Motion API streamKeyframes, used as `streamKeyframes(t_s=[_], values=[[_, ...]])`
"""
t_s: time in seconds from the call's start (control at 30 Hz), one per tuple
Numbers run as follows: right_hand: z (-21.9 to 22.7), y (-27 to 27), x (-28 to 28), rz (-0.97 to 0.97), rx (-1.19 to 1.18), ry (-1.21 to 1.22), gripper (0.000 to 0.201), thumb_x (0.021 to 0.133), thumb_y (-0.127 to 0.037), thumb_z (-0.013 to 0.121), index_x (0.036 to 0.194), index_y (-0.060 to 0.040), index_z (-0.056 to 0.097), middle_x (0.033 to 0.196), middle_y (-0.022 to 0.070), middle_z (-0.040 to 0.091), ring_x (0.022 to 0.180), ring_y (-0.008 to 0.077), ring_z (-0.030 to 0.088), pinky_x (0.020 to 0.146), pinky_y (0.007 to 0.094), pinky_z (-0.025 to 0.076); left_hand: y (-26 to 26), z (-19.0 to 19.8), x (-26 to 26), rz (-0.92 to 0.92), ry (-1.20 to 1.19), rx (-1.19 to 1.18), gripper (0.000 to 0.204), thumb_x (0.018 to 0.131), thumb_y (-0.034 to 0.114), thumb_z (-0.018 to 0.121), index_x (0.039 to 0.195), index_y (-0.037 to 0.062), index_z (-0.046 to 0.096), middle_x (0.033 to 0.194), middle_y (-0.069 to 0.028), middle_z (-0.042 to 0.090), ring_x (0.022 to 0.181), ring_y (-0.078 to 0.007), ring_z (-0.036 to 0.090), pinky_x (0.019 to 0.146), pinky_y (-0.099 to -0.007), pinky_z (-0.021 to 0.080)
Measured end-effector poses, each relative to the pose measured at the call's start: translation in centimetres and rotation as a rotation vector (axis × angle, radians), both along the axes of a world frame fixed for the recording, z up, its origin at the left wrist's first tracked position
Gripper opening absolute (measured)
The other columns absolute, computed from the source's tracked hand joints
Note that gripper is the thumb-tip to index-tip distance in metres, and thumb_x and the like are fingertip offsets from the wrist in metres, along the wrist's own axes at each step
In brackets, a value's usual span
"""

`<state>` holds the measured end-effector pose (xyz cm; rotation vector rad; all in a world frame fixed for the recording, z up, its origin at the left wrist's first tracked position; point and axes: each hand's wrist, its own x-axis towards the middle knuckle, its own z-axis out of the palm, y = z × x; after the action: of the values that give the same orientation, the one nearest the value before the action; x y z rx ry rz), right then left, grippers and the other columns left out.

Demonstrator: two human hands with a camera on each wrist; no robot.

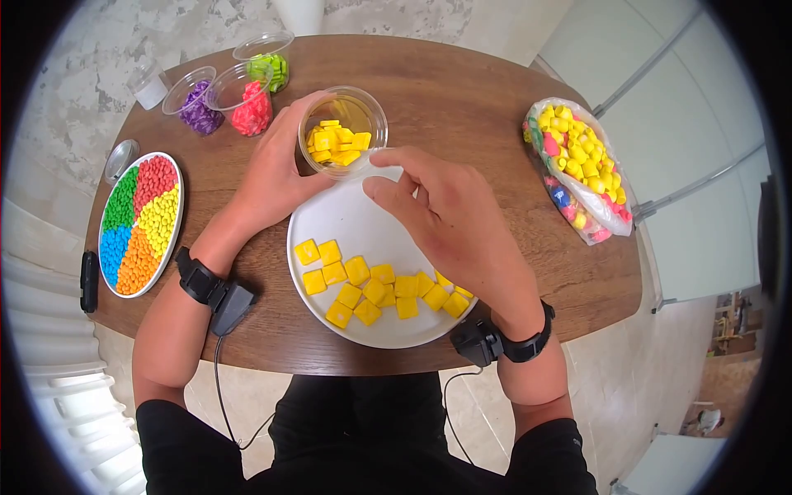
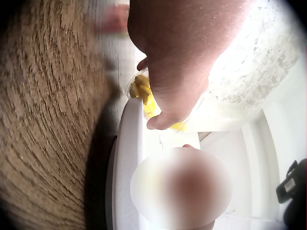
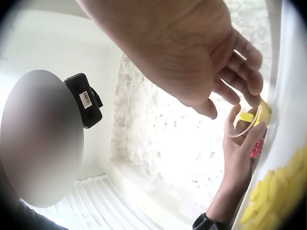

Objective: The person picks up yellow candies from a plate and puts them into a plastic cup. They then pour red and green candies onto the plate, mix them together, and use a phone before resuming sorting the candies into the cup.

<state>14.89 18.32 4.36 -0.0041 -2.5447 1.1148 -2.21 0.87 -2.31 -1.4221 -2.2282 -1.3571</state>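
My left hand [image 1: 268,169] grips a clear plastic cup [image 1: 373,106] around its side, at the far edge of a white round plate [image 1: 330,210]. Yellow square pieces [image 1: 334,142] lie heaped inside it. Just over the cup's near rim is my right hand [image 1: 458,223], its fingers loosely bent. In the right wrist view the thumb stands apart from the other fingers and nothing shows between them. More yellow squares [image 1: 357,270] are spread across the near half of the plate, some touching or overlapping.
At the left stands an oval dish [image 1: 178,206] of candies sorted by colour. Cups with purple [image 1: 200,115], pink [image 1: 252,111] and green [image 1: 276,73] pieces stand at the back left. A plastic bag [image 1: 610,216] of yellow and coloured pieces lies at the right.
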Motion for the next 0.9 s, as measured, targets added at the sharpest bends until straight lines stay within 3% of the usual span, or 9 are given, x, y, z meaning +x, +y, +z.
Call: streamKeyframes(t_s=[0.13,0.2,0.3,0.33,0.4,0.7,0.8,0.9], values=[[0.5,0.5,0.4,0.010,0.061,-0.184,0.029,0.096,-0.030,0.072,0.099,-0.0022,0.077,0.067,0.0135,0.062,0.062,0.0244,0.060,0.060,0.0381,0.045,-0.1,0.1,0.0,0.009,0.021,-0.011,0.085,0.073,0.005,0.084,0.150,0.0057,0.047,0.140,-0.0172,0.059,0.133,-0.0337,0.056,0.115,-0.0427,0.044],[0.7,0.7,0.6,0.030,0.237,-0.339,0.030,0.093,-0.031,0.071,0.096,-0.0012,0.076,0.082,0.0181,0.072,0.085,0.0349,0.071,0.080,0.0458,0.054,-0.1,0.2,0.1,0.010,0.006,-0.017,0.086,0.073,0.005,0.084,0.150,0.0058,0.047,0.140,-0.0173,0.059,0.133,-0.0337,0.057,0.115,-0.0427,0.044],[0.9,0.7,0.9,0.094,0.260,-0.372,0.028,0.090,-0.029,0.073,0.096,-0.0020,0.076,0.086,0.0182,0.073,0.090,0.0344,0.070,0.084,0.0456,0.054,-0.1,0.1,0.0,0.012,-0.015,-0.020,0.086,0.073,0.005,0.084,0.150,0.0060,0.046,0.140,-0.0176,0.058,0.133,-0.0337,0.057,0.115,-0.0427,0.044],[0.6,0.8,1.0,0.096,0.260,-0.372,0.028,0.090,-0.029,0.073,0.096,-0.0020,0.076,0.086,0.0182,0.073,0.090,0.0344,0.070,0.084,0.0456,0.054,-0.1,0.0,0.0,0.009,-0.023,-0.016,0.086,0.073,0.005,0.084,0.150,0.0061,0.046,0.140,-0.0177,0.058,0.133,-0.0337,0.057,0.115,-0.0428,0.044],[-0.3,0.9,1.0,0.169,0.294,-0.288,0.027,0.085,-0.030,0.074,0.093,-0.0046,0.077,0.071,0.0126,0.068,0.069,0.0280,0.068,0.068,0.0397,0.053,-0.1,0.1,0.0,0.008,-0.025,-0.016,0.086,0.073,0.005,0.084,0.150,0.0061,0.046,0.139,-0.0176,0.058,0.133,-0.0337,0.057,0.115,-0.0427,0.044],[-1.2,0.5,1.2,0.330,0.395,-0.394,0.027,0.079,-0.023,0.072,0.098,-0.0053,0.079,0.090,0.0144,0.075,0.088,0.0322,0.070,0.085,0.0427,0.055,-0.1,0.1,0.0,0.008,-0.006,-0.017,0.085,0.074,0.007,0.084,0.150,0.0061,0.046,0.138,-0.0177,0.059,0.132,-0.0337,0.057,0.114,-0.0425,0.044],[-1.5,0.7,1.5,0.328,0.441,-0.295,0.025,0.079,-0.023,0.072,0.095,-0.0050,0.079,0.090,0.0135,0.074,0.088,0.0326,0.070,0.085,0.0426,0.055,-0.1,0.0,0.0,0.007,-0.010,-0.014,0.085,0.074,0.007,0.084,0.150,0.0060,0.047,0.138,-0.0178,0.059,0.132,-0.0337,0.057,0.114,-0.0428,0.044],[-1.1,0.6,1.4,0.323,0.439,-0.362,0.019,0.079,-0.022,0.073,0.087,-0.0048,0.076,0.087,0.0126,0.074,0.087,0.0325,0.070,0.083,0.0425,0.054,-0.1,0.1,0.0,0.006,-0.008,-0.014,0.085,0.074,0.007,0.084,0.150,0.0060,0.047,0.138,-0.0178,0.059,0.132,-0.0338,0.057,0.114,-0.0429,0.044]])
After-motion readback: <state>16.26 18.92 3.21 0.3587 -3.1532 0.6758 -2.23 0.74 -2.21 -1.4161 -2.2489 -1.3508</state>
